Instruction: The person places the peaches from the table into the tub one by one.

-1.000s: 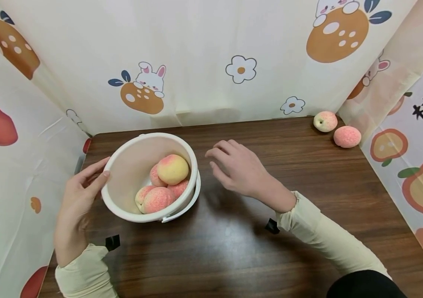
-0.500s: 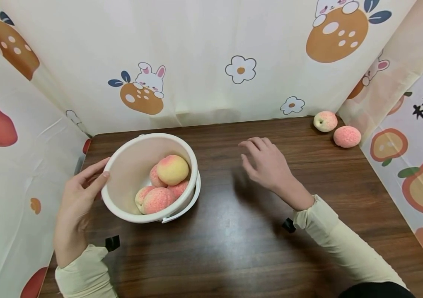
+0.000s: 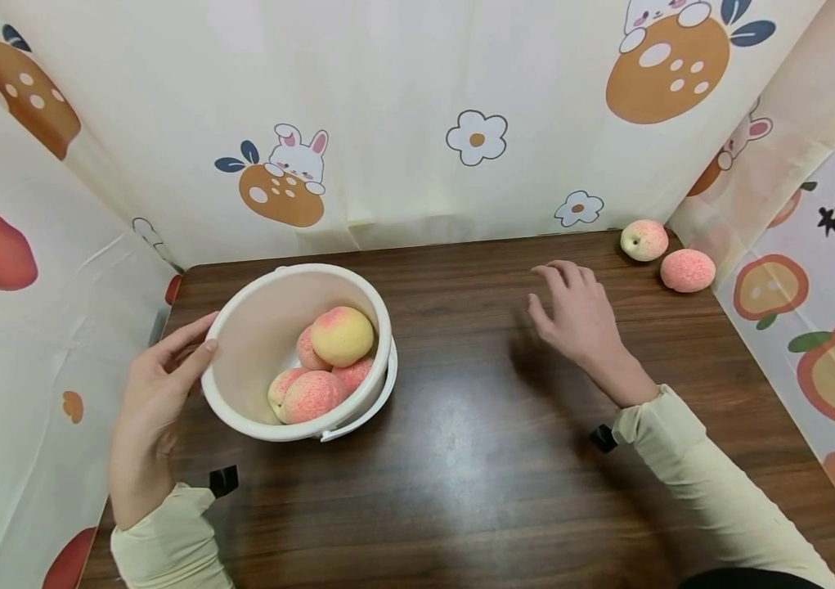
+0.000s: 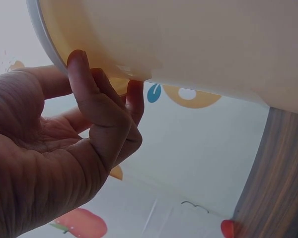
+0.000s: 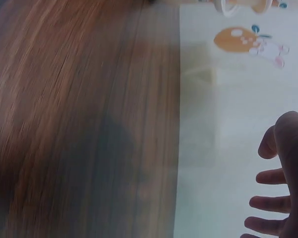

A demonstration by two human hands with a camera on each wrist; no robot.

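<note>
A white bucket [image 3: 240, 360] stands on the left of the table with several peaches [image 3: 342, 336] inside, one yellower and lying on top. My left hand [image 3: 154, 401] grips the bucket's left rim, thumb on the near side; the left wrist view shows curled fingers [image 4: 107, 116] against the bucket wall [image 4: 198, 44]. Over the table to the right, my right hand [image 3: 577, 317] is in the air with loosely bent fingers and holds nothing. Nearest to it are two peaches, a pale-ended one [image 3: 644, 240] and a pinker one [image 3: 687, 271], in the far right corner.
The brown wooden table [image 3: 454, 491] is walled by printed curtains at the back [image 3: 402, 90], left and right. The bucket's white handle [image 3: 376, 405] hangs down along its right side. Dark straps [image 3: 223, 481] show at both wrists.
My right hand has moved steadily right, away from the bucket and closer to the two corner peaches. The left hand and the bucket have stayed where they were.
</note>
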